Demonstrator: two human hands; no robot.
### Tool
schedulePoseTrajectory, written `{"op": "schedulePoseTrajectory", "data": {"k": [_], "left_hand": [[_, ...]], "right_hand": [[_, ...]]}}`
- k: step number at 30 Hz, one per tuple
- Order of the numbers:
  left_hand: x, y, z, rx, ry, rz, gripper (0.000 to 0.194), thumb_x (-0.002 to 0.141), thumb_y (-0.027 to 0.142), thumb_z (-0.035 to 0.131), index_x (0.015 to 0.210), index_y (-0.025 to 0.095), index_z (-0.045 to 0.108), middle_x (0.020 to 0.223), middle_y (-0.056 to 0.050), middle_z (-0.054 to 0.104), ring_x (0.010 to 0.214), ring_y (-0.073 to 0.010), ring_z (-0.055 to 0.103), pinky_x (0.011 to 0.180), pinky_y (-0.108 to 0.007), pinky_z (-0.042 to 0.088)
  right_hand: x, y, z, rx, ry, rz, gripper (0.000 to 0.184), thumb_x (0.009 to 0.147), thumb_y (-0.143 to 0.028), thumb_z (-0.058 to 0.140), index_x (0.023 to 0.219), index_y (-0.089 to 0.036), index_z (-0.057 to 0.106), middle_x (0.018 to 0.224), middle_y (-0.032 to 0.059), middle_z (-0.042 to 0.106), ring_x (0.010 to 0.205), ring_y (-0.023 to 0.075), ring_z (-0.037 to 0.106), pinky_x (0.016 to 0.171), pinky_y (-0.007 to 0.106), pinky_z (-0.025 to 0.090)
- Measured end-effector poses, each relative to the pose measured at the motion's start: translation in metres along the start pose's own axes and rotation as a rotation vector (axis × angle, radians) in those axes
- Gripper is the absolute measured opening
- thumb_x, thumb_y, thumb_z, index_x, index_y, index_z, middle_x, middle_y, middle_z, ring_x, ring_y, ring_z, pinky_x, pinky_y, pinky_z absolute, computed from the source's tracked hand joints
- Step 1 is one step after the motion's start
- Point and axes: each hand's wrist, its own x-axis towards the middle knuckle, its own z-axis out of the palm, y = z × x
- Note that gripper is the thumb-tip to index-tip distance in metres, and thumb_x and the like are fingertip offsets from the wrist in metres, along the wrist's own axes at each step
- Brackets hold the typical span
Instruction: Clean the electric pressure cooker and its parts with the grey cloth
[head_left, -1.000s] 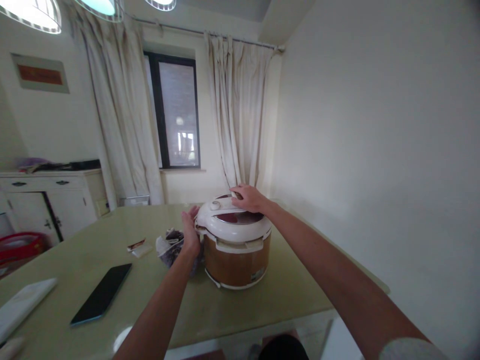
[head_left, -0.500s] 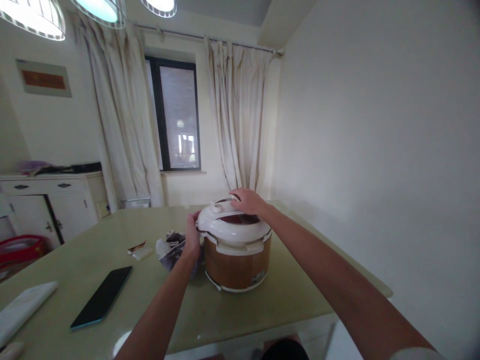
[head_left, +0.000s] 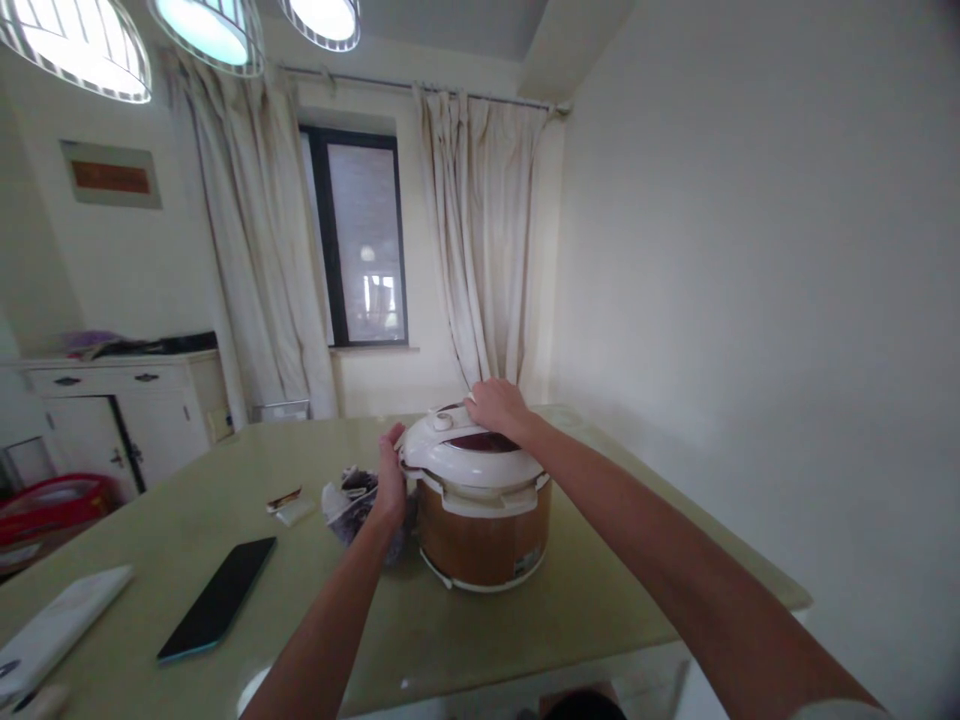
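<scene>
An electric pressure cooker (head_left: pixel 480 545) with a brown body and a white lid (head_left: pixel 469 462) stands upright on the pale green table. The lid sits on top, with a round knob (head_left: pixel 444 422) and a dark reddish panel showing. My right hand (head_left: pixel 497 406) is closed around the handle on top of the lid, hiding most of that handle. My left hand (head_left: pixel 391 475) holds the cooker's left side at the lid's rim; some of its fingers are hidden behind the rim. Just left of and behind that hand lies a crumpled purple-and-white cloth (head_left: pixel 349 505).
On the pale green table (head_left: pixel 600 600) lie a dark phone-like slab (head_left: pixel 217 600), a white flat object (head_left: pixel 64 625) and a small packet (head_left: pixel 292 508). A white wall (head_left: pixel 750 300) rises to the right. A white cabinet (head_left: pixel 165 430) and a red basket (head_left: pixel 60 510) stand at left.
The whole view has shifted a little, so things appear slightly lower and farther right. Relative to the cooker, my right hand sits slightly farther left on the lid handle. My left hand keeps its place.
</scene>
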Motion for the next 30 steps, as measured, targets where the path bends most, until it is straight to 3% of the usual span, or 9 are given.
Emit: {"op": "schedulePoseTrajectory", "data": {"k": [8,16,19,24,30], "left_hand": [[-0.001,0.001,0.004,0.007,0.013,0.062,0.064,0.098,0.073,0.042,0.126,0.022,0.069,0.136,-0.017,0.07,0.123,-0.0299,0.069,0.111,-0.047,0.051],[-0.007,0.001,0.004,0.017,-0.066,0.019,0.063,0.102,0.071,0.036,0.114,0.02,0.072,0.111,-0.012,0.079,0.117,-0.0267,0.071,0.111,-0.043,0.052],[-0.007,0.0,0.004,0.013,-0.049,0.009,0.061,0.104,0.068,0.033,0.118,0.022,0.071,0.12,-0.012,0.078,0.12,-0.0249,0.07,0.113,-0.041,0.05],[-0.005,-0.005,0.005,0.02,0.098,-0.009,0.057,0.106,0.063,0.033,0.131,0.023,0.066,0.15,-0.01,0.063,0.139,-0.0228,0.059,0.119,-0.037,0.045],[-0.003,-0.005,0.006,0.031,0.131,-0.011,0.055,0.109,0.058,0.032,0.134,0.022,0.065,0.155,-0.011,0.058,0.142,-0.023,0.056,0.125,-0.04,0.039]], "right_hand": [[-0.002,-0.003,0.004,0.059,0.047,0.099,0.041,0.105,-0.04,0.047,0.121,-0.014,0.075,0.122,0.0227,0.075,0.12,0.0326,0.07,0.1,0.042,0.053],[-0.001,-0.005,-0.003,0.03,0.095,0.075,0.04,0.105,-0.04,0.046,0.115,-0.014,0.075,0.118,0.0212,0.075,0.113,0.0331,0.071,0.093,0.041,0.055],[-0.001,-0.003,-0.005,0.02,0.095,0.008,0.041,0.106,-0.042,0.045,0.116,-0.015,0.075,0.119,0.0187,0.075,0.113,0.0306,0.071,0.093,0.038,0.053],[-0.005,0.005,-0.011,0.029,0.078,-0.135,0.042,0.107,-0.044,0.046,0.118,-0.016,0.074,0.118,0.0169,0.076,0.111,0.0277,0.07,0.095,0.034,0.048],[-0.002,0.024,-0.011,0.173,0.015,-0.373,0.041,0.106,-0.044,0.052,0.132,-0.018,0.071,0.128,0.0123,0.074,0.118,0.0244,0.068,0.101,0.03,0.044]]}}
